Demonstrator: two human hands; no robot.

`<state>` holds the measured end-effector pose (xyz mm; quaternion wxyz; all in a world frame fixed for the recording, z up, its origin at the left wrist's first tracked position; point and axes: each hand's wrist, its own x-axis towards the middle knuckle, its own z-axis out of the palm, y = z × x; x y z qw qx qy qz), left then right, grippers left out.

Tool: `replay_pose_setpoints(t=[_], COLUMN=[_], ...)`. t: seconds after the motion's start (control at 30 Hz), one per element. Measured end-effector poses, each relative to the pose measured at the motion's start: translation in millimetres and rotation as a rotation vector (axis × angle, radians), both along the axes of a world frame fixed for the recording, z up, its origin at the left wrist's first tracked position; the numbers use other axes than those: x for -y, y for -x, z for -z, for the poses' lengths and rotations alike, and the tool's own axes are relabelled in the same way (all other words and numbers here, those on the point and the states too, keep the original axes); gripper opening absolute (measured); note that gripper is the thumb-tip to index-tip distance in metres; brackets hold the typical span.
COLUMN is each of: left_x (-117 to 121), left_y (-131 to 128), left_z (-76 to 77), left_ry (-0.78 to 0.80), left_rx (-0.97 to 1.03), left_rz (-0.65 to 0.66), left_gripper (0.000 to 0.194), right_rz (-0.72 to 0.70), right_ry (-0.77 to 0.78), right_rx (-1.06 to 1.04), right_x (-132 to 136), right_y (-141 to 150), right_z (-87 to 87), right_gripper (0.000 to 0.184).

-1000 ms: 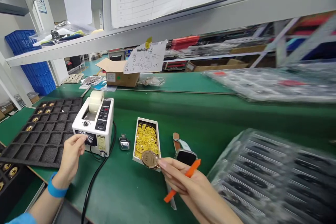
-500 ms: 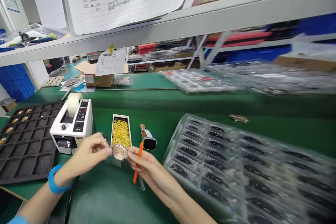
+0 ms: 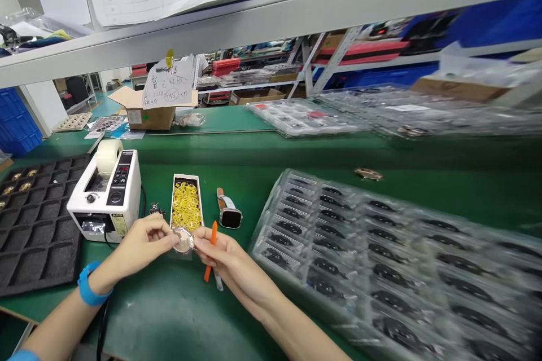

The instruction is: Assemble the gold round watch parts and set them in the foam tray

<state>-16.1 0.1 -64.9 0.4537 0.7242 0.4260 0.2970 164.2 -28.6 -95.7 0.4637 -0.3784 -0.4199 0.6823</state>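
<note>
Between my two hands is a round, shiny rose-gold watch case, held just in front of a white box of small yellow rings. My left hand pinches its left edge between thumb and fingers. On the opposite edge, my right hand grips the case. An orange stick-like tool is also tucked among the right fingers, with a grey flat-ended tool beside it, partly hidden. Beyond the right hand lies a smartwatch with a light strap.
A white tape dispenser and a black compartment tray stand at left. Stacked clear trays holding dark parts fill the right. Another watch case lies behind them. A grey shelf beam crosses above the green bench.
The view has shifted, so the bench and things on it appear further left and slightly higher. Both hands still hold the watch case, which looks tilted slightly differently.
</note>
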Motion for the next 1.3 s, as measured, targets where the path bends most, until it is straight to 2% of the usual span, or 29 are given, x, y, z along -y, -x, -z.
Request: replay_pose_setpoints(t=[0.23,0.37,0.5,0.6,0.7,0.9,1.0,1.07,1.13,1.2,1.3], left_x=[1.2,6.1,5.2,3.7,7.7,17.3,16.1,14.9,15.2,18.1,27.6], left_y=[-5.3,-11.2,-5.2,0.5,-1.0,-5.2,-2.0,2.2,10.2,23.6,50.7], left_z=[4.5,4.0,0.4,-0.3,2.0,9.1,9.2,8.1,7.8,9.6,17.3], left_ry=[-0.064,-0.162,-0.246,-0.272,-0.345,-0.376,-0.481,-0.572,-0.668,-0.718,-0.636], left_rx=[-0.032,-0.156,-0.292,-0.199,-0.048,0.054,0.076,-0.005,-0.143,-0.261,-0.292], left_rz=[-0.046,-0.162,-0.251,-0.276,-0.183,0.127,0.245,0.277,0.227,0.126,-0.016], left_gripper=[0.021,0.020,0.022,0.016,0.007,0.031,0.054,0.063,0.051,0.038,0.036], right_rz=[0.033,0.070,0.112,0.131,0.099,-0.045,-0.050,-0.038,-0.009,0.031,0.056], right_ry=[-0.003,-0.030,-0.043,-0.028,-0.016,0.071,0.099,0.084,0.032,-0.061,-0.259], right_rx=[0.048,0.100,0.098,0.064,0.008,-0.229,-0.294,-0.300,-0.262,-0.128,0.390], right_x=[-1.1,-0.4,-0.8,-2.0,-0.6,14.0,19.1,18.3,12.8,1.7,-28.3], right_y=[1.6,4.7,5.0,3.3,4.6,19.7,23.7,19.7,8.7,-8.4,-37.4], right_z=[3.4,7.0,6.6,4.3,2.8,5.0,3.8,-0.5,-7.4,-15.4,-25.9], right_gripper=[0.046,0.046,0.049,0.049,0.047,0.044,0.043,0.042,0.042,0.045,0.045])
